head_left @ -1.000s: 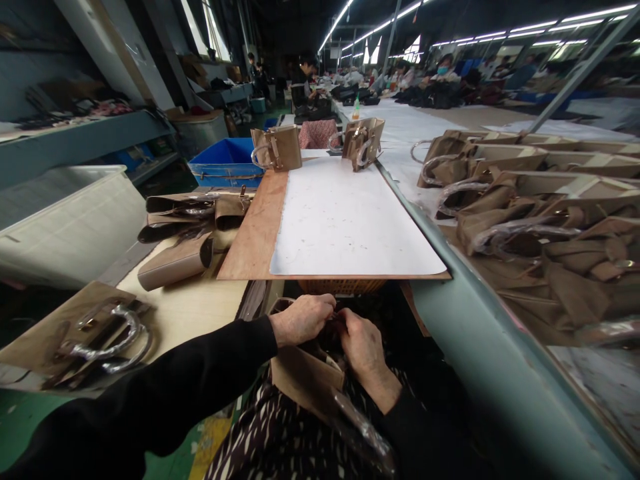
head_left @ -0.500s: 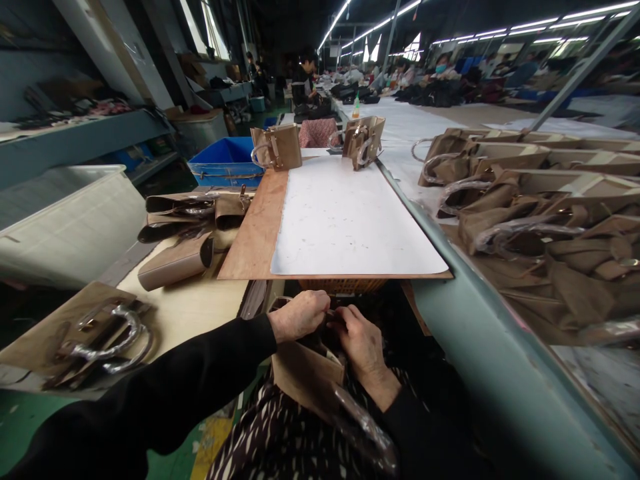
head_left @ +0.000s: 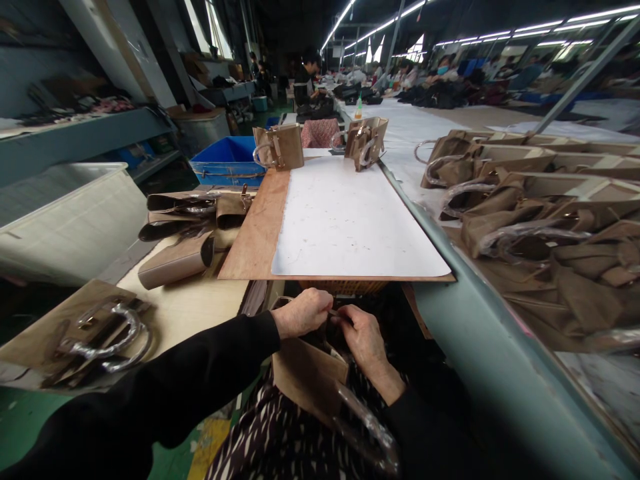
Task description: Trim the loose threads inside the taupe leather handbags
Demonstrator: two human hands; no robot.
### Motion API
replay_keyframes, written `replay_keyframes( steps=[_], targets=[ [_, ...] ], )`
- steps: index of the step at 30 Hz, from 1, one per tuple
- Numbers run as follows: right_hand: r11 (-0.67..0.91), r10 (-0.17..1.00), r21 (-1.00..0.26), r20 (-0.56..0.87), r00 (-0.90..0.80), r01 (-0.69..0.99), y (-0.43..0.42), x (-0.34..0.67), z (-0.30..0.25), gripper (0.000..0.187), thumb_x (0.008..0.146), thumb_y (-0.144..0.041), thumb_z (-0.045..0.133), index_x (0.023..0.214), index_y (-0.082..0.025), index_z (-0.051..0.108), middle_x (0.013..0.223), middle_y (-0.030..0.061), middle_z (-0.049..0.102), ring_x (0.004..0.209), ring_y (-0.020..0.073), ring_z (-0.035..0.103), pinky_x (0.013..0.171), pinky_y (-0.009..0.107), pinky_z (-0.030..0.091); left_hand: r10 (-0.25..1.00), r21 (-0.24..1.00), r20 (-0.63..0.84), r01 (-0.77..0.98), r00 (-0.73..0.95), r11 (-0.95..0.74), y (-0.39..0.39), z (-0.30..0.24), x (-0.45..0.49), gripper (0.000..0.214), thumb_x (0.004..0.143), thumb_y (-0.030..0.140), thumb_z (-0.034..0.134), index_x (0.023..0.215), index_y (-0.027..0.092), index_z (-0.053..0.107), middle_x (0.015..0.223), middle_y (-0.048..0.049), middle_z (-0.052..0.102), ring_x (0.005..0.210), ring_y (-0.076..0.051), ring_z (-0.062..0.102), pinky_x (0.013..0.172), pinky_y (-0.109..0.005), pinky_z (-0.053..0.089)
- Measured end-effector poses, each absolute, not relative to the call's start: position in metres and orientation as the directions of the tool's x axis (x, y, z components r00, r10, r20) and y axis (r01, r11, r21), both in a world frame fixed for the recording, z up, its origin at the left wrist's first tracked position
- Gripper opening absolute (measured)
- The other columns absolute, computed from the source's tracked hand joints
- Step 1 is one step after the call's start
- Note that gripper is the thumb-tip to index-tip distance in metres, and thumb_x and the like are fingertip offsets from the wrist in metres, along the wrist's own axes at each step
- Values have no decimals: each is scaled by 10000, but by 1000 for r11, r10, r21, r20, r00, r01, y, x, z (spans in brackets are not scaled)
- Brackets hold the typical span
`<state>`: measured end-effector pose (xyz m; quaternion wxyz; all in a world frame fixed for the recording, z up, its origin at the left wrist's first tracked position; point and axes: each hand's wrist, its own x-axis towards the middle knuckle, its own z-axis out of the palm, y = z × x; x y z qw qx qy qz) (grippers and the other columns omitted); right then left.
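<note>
A tan handbag (head_left: pixel 305 373) lies tilted on my lap, over a black-and-white patterned garment. Its plastic-wrapped handle (head_left: pixel 370 427) hangs toward me at the lower right. Above the bag, my left hand (head_left: pixel 306 313) is closed, fingers pinched on one end of a narrow strap (head_left: pixel 335 313). My right hand (head_left: pixel 364 340) pinches the same strap from the other side, thumb and fingertips together. Only a short piece of the strap shows between the hands, and the part of the bag under them is mostly hidden.
Ahead is a wooden board (head_left: pixel 250 233) with a white sheet (head_left: pixel 350 220); two tan bags stand at its far end. More bags lie on the left table (head_left: pixel 225 300) and in rows at right (head_left: pixel 530 220). A blue bin (head_left: pixel 227 163) and white tub (head_left: pixel 65 220) stand left.
My hands stay at the strap, with the right fingertips shifted slightly and more of the strap showing between them. The view has tilted a little; the bag stays on my lap.
</note>
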<state>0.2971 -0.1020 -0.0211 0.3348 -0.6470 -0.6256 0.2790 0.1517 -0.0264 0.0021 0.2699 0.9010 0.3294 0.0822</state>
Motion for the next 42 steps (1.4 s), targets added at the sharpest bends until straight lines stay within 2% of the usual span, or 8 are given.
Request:
replay_keyframes(
  steps=[10, 16, 18, 24, 31, 35, 38, 42],
  targets=[
    [10, 998, -726, 53, 42, 688, -101, 298, -25, 214, 826, -253, 445, 769, -203, 645, 747, 15, 629, 701, 140, 564, 654, 224, 387, 662, 571, -62, 571, 747, -590, -26, 1, 152, 113, 677, 93, 463, 635, 134, 559, 555, 20, 485, 538, -87, 417, 511, -192, 305],
    [126, 978, -492, 207, -25, 861, -103, 297, -27, 191, 836, -237, 463, 820, -204, 651, 769, 43, 625, 794, 180, 522, 728, 264, 381, 674, 596, -65, 571, 736, -565, -27, 1, 152, 98, 662, 88, 468, 618, 132, 543, 541, 32, 467, 529, -78, 395, 504, -185, 292],
    [152, 971, -456, 233, -48, 877, -104, 295, -29, 180, 827, -221, 474, 854, -207, 652, 785, 48, 615, 816, 190, 509, 756, 280, 381, 677, 603, -54, 564, 734, -564, -28, 1, 151, 92, 658, 84, 469, 604, 133, 526, 531, 38, 450, 521, -73, 379, 498, -183, 282],
    [130, 986, -684, 162, -24, 718, -101, 292, -36, 178, 808, -226, 493, 847, -226, 667, 815, 31, 598, 818, 166, 524, 710, 251, 422, 684, 625, -67, 565, 727, -539, -30, 4, 150, 59, 664, 98, 486, 624, 140, 496, 528, 55, 417, 514, -67, 365, 483, -176, 268],
    [129, 989, -743, 143, -33, 657, -99, 295, -28, 199, 792, -174, 471, 801, -201, 669, 797, 31, 596, 783, 155, 539, 714, 249, 414, 657, 647, -88, 545, 748, -534, -32, 13, 148, 102, 688, 124, 496, 780, 156, 527, 660, 28, 549, 610, -93, 486, 565, -176, 360],
    [116, 992, -741, 125, -34, 662, -101, 297, -26, 162, 780, -177, 482, 761, -191, 642, 750, 20, 571, 759, 151, 528, 682, 239, 398, 655, 462, -192, 656, 731, -597, -33, 22, 137, 309, 627, 129, 552, 931, 187, 569, 817, -22, 623, 764, -175, 566, 653, -236, 405],
    [111, 992, -728, 119, -35, 677, -101, 299, -23, 159, 782, -190, 475, 709, -192, 617, 708, 6, 543, 741, 148, 519, 662, 237, 386, 721, 309, -251, 759, 646, -573, -31, 25, 128, 311, 627, 140, 553, 925, 207, 613, 835, -46, 640, 817, -222, 576, 670, -273, 414],
    [91, 995, -715, 99, -29, 693, -101, 298, -21, 163, 794, -217, 477, 686, -199, 598, 702, -4, 529, 746, 144, 521, 657, 233, 379, 760, 322, -246, 791, 601, -521, -24, 23, 123, 210, 661, 194, 560, 843, 220, 661, 774, -27, 649, 775, -203, 580, 645, -254, 405]
  ],
)
